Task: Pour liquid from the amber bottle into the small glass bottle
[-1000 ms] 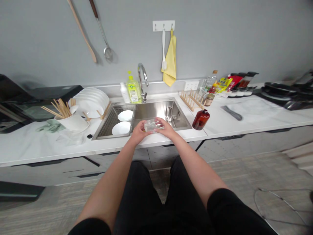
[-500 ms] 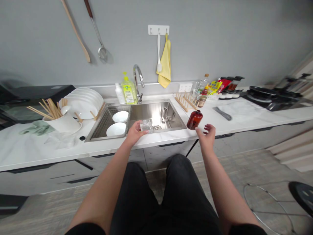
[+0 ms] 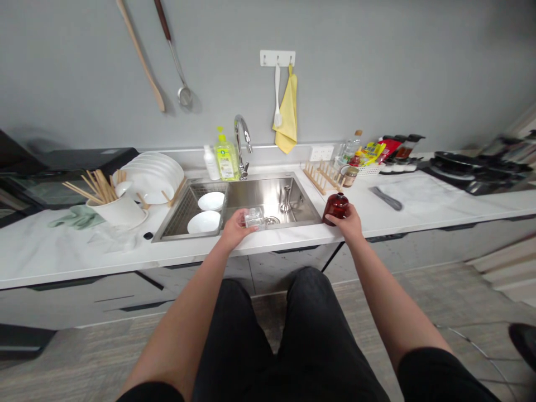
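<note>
My left hand (image 3: 237,229) is closed around a clear, see-through container (image 3: 254,218) above the front rim of the sink (image 3: 288,228). What kind of container it is, I cannot make out. Over to the right, my right hand (image 3: 348,222) grips the lower part of a reddish-brown bottle (image 3: 336,207), thumb in front and fingers behind. The bottle has a narrow open neck and stands nearly upright at the counter's front, just right of the sink.
Two white bowls (image 3: 205,221) sit in the drain basket at the sink's left. Behind the sink rise a faucet (image 3: 240,145) and a green soap bottle (image 3: 226,159). A wooden rack (image 3: 321,176) stands right of it, white plates (image 3: 151,173) and a chopstick holder (image 3: 119,211) left.
My right hand has closed on the reddish-brown bottle, beside which it was open before. The left hand still holds the clear container. The whole view has shifted slightly.
</note>
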`<move>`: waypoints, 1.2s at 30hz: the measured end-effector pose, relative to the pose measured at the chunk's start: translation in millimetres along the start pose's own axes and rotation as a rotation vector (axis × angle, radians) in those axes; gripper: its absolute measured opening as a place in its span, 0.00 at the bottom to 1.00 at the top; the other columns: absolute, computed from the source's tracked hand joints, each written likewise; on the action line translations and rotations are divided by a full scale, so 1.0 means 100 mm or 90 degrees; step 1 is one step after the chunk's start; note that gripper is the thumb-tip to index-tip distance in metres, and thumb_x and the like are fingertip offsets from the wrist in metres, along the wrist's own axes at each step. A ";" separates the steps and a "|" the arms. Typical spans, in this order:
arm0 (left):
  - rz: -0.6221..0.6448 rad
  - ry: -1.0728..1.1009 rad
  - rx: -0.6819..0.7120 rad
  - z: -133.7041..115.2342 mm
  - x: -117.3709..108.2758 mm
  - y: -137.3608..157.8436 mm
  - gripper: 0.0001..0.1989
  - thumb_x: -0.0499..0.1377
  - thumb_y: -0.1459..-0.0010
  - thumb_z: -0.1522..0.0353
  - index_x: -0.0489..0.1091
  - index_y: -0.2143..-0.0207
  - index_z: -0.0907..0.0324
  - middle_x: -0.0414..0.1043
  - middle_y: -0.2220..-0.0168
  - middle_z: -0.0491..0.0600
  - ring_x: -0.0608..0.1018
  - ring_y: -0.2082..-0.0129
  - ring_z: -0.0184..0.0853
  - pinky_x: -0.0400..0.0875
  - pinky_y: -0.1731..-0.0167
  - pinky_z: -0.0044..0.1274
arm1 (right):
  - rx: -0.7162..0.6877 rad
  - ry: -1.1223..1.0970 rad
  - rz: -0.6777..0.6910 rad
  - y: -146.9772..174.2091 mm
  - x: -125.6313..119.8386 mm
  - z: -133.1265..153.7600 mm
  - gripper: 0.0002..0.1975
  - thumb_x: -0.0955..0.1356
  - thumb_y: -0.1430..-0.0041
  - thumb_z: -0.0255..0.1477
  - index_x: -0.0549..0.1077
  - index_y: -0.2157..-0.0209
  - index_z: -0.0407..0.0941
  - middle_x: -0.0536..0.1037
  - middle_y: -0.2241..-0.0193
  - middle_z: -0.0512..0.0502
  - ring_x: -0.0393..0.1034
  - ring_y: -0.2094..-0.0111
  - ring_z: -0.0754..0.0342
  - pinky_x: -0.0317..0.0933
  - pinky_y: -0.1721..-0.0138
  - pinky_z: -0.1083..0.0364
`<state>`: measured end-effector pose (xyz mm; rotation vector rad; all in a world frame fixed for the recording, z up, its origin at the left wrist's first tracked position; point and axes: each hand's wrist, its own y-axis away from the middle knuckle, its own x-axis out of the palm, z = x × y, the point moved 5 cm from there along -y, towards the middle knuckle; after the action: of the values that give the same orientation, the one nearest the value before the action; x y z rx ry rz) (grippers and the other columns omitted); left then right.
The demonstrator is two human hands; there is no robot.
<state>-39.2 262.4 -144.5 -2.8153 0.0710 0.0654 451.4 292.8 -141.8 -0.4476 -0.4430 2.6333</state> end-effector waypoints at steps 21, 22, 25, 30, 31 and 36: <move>-0.048 0.091 -0.014 -0.01 -0.15 -0.23 0.45 0.86 0.61 0.63 0.67 0.44 0.51 0.83 0.44 0.52 0.87 0.47 0.46 0.83 0.47 0.36 | -0.070 -0.206 0.355 -0.15 1.76 0.89 0.44 0.88 0.58 0.42 0.76 0.40 0.47 0.89 0.47 0.36 0.86 0.47 0.32 0.77 0.38 0.30; -0.041 0.085 -0.007 -0.03 -0.17 -0.31 0.44 0.86 0.60 0.63 0.67 0.45 0.51 0.83 0.45 0.52 0.87 0.48 0.45 0.83 0.46 0.37 | -0.080 -0.198 0.374 -0.18 1.86 0.91 0.43 0.87 0.57 0.40 0.77 0.40 0.47 0.89 0.47 0.36 0.86 0.48 0.33 0.77 0.38 0.30; -0.022 0.077 0.026 -0.12 -0.23 -0.66 0.42 0.86 0.56 0.62 0.69 0.44 0.52 0.83 0.44 0.53 0.87 0.49 0.45 0.83 0.45 0.37 | -0.107 -0.175 0.426 -0.31 2.15 0.95 0.42 0.87 0.57 0.37 0.77 0.40 0.47 0.89 0.48 0.38 0.86 0.48 0.33 0.77 0.38 0.31; 0.006 0.086 0.080 -0.18 -0.35 -1.36 0.41 0.84 0.54 0.62 0.70 0.41 0.51 0.82 0.43 0.51 0.86 0.47 0.46 0.83 0.45 0.37 | -0.137 -0.176 0.533 -0.60 2.65 0.95 0.42 0.88 0.56 0.36 0.77 0.40 0.47 0.87 0.44 0.37 0.84 0.43 0.31 0.75 0.36 0.30; 0.008 0.092 0.084 -0.14 -0.38 -1.48 0.41 0.84 0.54 0.62 0.70 0.41 0.50 0.82 0.42 0.51 0.85 0.46 0.45 0.83 0.45 0.38 | -0.143 -0.170 0.536 -0.67 2.73 0.92 0.42 0.88 0.56 0.36 0.77 0.40 0.47 0.87 0.44 0.37 0.83 0.42 0.30 0.74 0.35 0.29; -0.021 0.109 0.094 0.22 -0.50 -1.83 0.44 0.85 0.57 0.61 0.69 0.40 0.49 0.80 0.43 0.49 0.85 0.48 0.44 0.83 0.46 0.36 | -0.135 -0.128 0.528 -0.90 3.01 0.63 0.46 0.89 0.59 0.33 0.77 0.38 0.46 0.86 0.42 0.37 0.81 0.41 0.28 0.71 0.32 0.27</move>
<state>-80.1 444.4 -104.7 -2.6682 0.0658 -0.1815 202.9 493.8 -123.5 -0.5127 -0.7265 3.4704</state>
